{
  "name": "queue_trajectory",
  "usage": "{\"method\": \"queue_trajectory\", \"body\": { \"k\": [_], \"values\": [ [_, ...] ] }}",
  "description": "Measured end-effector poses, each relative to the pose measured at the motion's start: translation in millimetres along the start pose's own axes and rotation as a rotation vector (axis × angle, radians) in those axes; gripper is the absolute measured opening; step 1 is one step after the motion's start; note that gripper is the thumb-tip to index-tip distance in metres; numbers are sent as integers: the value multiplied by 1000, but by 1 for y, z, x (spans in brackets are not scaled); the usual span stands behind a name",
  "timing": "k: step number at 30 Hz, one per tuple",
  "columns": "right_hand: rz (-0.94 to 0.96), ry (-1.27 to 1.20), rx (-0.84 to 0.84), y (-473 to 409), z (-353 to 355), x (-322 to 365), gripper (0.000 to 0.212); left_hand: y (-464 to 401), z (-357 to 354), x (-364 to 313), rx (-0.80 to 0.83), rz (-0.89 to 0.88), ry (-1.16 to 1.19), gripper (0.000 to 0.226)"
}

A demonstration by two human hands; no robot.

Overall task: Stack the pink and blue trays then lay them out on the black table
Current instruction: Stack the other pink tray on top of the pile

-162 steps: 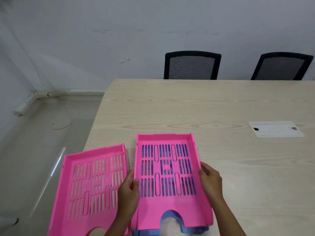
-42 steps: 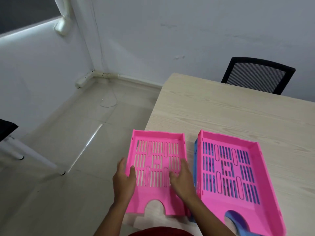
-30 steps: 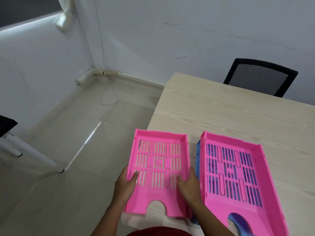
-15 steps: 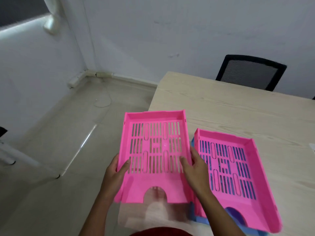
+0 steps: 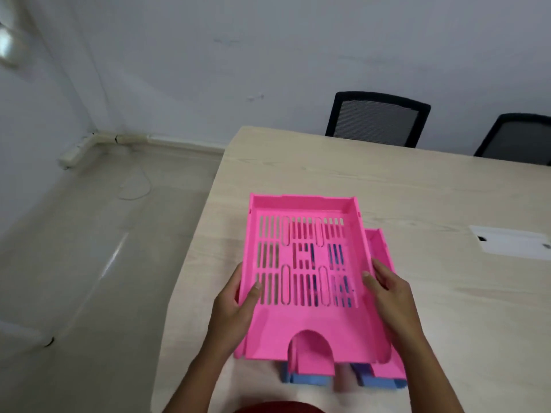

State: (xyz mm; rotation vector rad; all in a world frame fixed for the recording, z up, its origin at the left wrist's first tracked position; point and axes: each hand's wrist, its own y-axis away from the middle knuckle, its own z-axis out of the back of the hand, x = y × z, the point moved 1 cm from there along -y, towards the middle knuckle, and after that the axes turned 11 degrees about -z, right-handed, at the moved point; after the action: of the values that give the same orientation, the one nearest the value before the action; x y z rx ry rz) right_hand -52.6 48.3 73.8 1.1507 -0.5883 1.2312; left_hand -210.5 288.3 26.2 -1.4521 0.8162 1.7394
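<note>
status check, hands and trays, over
Left hand and right hand grip slotted pink plastic tray, held over pink-on-blue tray stack, offset left. Nothing in the way.

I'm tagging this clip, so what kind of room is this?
Probably an office meeting room: a long light wood-grain table, two black mesh-back office chairs tucked at its far side, and a white cable-access plate set in the tabletop. Walls are bare.

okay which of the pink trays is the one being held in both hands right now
The upper pink slotted plastic tray, gripped at its sides by the left hand and right hand. The other pink tray lies beneath, on the blue tray.
</note>
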Motion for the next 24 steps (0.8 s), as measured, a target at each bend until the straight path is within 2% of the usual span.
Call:
{"method": "queue_trajectory", "body": {
  "k": [4,8,20,24],
  "values": [
    [-57,-14,-11,-10,45,-9,40,5,-44,-15,111,1,-84,63],
    [-99,-42,3,-19,76,-15,41,12,-77,-15,159,10,-117,72],
    [-132,-94,83,-42,96,-36,42,12,-112,-20,102,10,-179,48],
    [-132,-131,103,-43,97,-35,42,9,-114,-24,73,11,-203,49]
  ]
}}
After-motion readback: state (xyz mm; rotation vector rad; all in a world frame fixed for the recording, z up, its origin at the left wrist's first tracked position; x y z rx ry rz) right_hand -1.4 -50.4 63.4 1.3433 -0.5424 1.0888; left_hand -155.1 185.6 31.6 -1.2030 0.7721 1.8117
